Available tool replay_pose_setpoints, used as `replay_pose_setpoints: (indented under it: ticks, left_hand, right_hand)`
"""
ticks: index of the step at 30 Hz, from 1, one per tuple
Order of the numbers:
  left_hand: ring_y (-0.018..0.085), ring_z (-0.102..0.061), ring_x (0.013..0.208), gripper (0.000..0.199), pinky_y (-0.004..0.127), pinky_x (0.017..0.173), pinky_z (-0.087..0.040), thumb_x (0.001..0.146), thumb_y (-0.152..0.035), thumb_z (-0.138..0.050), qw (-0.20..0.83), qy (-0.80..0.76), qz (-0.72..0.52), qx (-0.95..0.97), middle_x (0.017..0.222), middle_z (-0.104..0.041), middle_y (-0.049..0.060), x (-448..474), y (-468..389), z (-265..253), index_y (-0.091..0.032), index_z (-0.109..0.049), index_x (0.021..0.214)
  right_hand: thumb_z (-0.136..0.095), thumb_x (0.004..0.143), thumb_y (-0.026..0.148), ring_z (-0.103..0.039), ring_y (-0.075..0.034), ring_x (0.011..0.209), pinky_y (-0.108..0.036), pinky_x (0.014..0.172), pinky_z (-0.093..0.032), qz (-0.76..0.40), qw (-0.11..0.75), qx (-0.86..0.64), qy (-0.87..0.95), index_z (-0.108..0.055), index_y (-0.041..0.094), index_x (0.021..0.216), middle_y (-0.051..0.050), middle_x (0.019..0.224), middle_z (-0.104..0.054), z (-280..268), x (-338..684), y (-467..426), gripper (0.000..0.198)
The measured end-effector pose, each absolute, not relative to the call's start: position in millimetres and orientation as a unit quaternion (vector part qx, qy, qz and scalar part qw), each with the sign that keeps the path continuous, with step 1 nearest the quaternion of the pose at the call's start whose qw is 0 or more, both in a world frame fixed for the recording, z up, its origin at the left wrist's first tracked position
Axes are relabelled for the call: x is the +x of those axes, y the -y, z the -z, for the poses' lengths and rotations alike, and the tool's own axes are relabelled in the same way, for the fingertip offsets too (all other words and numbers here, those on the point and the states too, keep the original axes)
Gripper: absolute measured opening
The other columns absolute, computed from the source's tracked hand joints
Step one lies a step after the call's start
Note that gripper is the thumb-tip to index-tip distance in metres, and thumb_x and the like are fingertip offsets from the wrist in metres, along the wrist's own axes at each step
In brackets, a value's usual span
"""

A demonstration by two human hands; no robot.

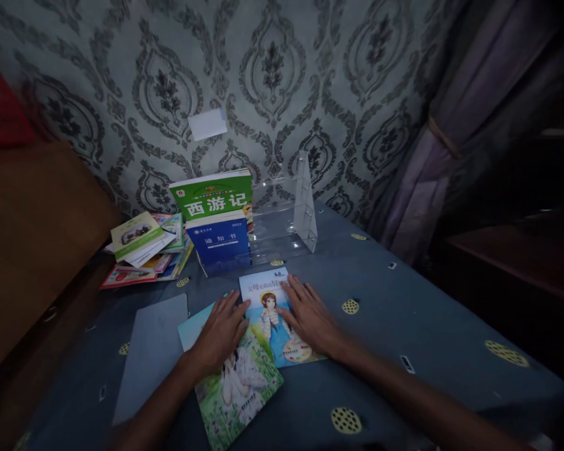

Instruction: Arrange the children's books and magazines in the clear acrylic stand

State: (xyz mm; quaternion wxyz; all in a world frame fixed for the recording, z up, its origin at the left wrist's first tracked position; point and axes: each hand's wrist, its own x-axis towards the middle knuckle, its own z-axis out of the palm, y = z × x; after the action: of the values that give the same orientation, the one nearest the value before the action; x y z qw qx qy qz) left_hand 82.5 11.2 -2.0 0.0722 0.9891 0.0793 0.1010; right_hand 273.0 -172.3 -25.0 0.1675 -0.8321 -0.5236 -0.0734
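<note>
My left hand lies flat, fingers stretched, over the upper part of a booklet with a green meadow cover. Under my right hand, also flat with fingers extended, is a pale booklet showing a drawn figure in a yellow hat and a paint palette. The meadow booklet lies tilted, its upper right side meeting the pale booklet's left edge. Behind them stands a clear tiered rack. Its left side holds a green book at the back and a blue book in front, both upright.
Left of the rack is a loose pile of books. A plain grey flat item lies beside the meadow booklet. The patterned wall bears a white card. A brown box-like piece borders the left; a tied curtain hangs right.
</note>
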Motion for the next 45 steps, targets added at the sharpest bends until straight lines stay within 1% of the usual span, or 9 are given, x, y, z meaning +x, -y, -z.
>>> replay_pose_setpoints:
  ticks: [8,12,18,24,29,33,37,41,45]
  left_hand:
    - [0.036,-0.031,0.151,0.051,0.061,0.120,-0.029,0.098,-0.039,-0.047,0.187,-0.145,-0.097,0.967,0.156,-0.045,0.020,108.3,3.6,-4.8,-0.017,-0.052,0.144]
    - [0.035,-0.046,0.142,0.054,0.053,0.118,-0.035,0.093,-0.037,-0.054,0.354,-0.173,-0.145,0.908,0.149,-0.054,0.016,116.5,0.6,-8.6,-0.019,-0.054,0.143]
    - [0.025,-0.068,0.102,0.060,0.037,0.088,-0.055,0.080,-0.040,-0.067,0.610,-0.183,-0.227,0.737,0.132,-0.059,0.015,133.5,-5.9,-6.4,-0.018,-0.054,0.134]
    - [0.014,-0.063,0.077,0.061,0.025,0.067,-0.050,0.070,-0.021,-0.073,0.632,-0.243,-0.190,0.711,0.106,-0.062,0.005,145.7,-6.7,1.7,-0.020,-0.052,0.128]
    - [0.017,-0.061,0.081,0.043,0.030,0.079,-0.051,0.080,-0.013,-0.062,0.498,-0.248,-0.176,0.812,0.094,-0.063,0.002,144.3,-7.1,-5.3,-0.019,-0.057,0.122]
    - [0.023,-0.059,0.104,0.031,0.038,0.099,-0.048,0.087,-0.018,-0.056,0.340,-0.215,-0.214,0.890,0.111,-0.060,0.008,132.5,-9.8,-10.7,-0.019,-0.061,0.118]
    - [0.022,-0.059,0.110,0.025,0.036,0.100,-0.049,0.092,-0.015,-0.047,0.265,-0.178,-0.236,0.918,0.113,-0.060,0.010,117.0,-28.5,-24.2,-0.020,-0.063,0.111]
    - [0.028,-0.056,0.117,0.030,0.047,0.104,-0.045,0.095,-0.015,-0.042,0.093,-0.241,-0.257,0.931,0.123,-0.062,0.014,94.5,-76.2,-60.9,-0.021,-0.064,0.114]
    - [0.039,-0.035,0.144,0.053,0.062,0.118,-0.024,0.089,-0.018,-0.057,-0.085,-0.376,-0.218,0.897,0.152,-0.042,0.025,69.1,-140.5,-97.1,-0.013,-0.049,0.141]
  right_hand:
    - [-0.046,0.100,0.044,-0.040,-0.034,0.146,-0.053,0.116,-0.041,0.076,0.188,-0.829,0.522,-0.051,0.013,0.147,-0.020,0.158,-0.042,23.8,267.0,171.3,0.056]
    - [-0.047,0.100,0.045,-0.038,-0.035,0.147,-0.054,0.117,-0.039,0.065,0.208,-0.823,0.524,-0.053,0.015,0.146,-0.018,0.158,-0.043,23.3,268.6,173.6,0.055]
    - [-0.048,0.100,0.044,-0.035,-0.036,0.148,-0.055,0.118,-0.038,0.048,0.214,-0.827,0.518,-0.053,0.016,0.146,-0.019,0.158,-0.042,19.6,270.8,176.8,0.054]
    - [-0.050,0.098,0.045,-0.036,-0.038,0.147,-0.057,0.116,-0.039,0.054,0.202,-0.814,0.541,-0.057,0.020,0.143,-0.017,0.158,-0.043,24.8,273.4,175.2,0.051]
    - [-0.048,0.097,0.049,-0.042,-0.039,0.144,-0.059,0.112,-0.043,0.104,0.226,-0.796,0.551,-0.062,0.024,0.137,-0.015,0.153,-0.050,48.1,283.3,170.3,0.049]
    - [-0.045,0.097,0.053,-0.043,-0.039,0.143,-0.060,0.109,-0.045,0.117,0.252,-0.771,0.572,-0.065,0.025,0.133,-0.015,0.151,-0.052,60.1,290.1,160.6,0.050]
    - [-0.043,0.097,0.055,-0.039,-0.038,0.146,-0.059,0.110,-0.046,0.092,0.256,-0.748,0.606,-0.066,0.026,0.133,-0.012,0.154,-0.050,56.0,286.2,152.7,0.051]
    - [-0.044,0.096,0.055,-0.037,-0.037,0.147,-0.059,0.110,-0.046,0.053,0.253,-0.730,0.633,-0.065,0.028,0.135,-0.011,0.156,-0.046,47.2,279.8,146.1,0.052]
    - [-0.044,0.096,0.055,-0.038,-0.037,0.146,-0.060,0.110,-0.046,0.036,0.254,-0.725,0.639,-0.065,0.030,0.135,-0.009,0.156,-0.047,43.9,278.5,143.3,0.050]
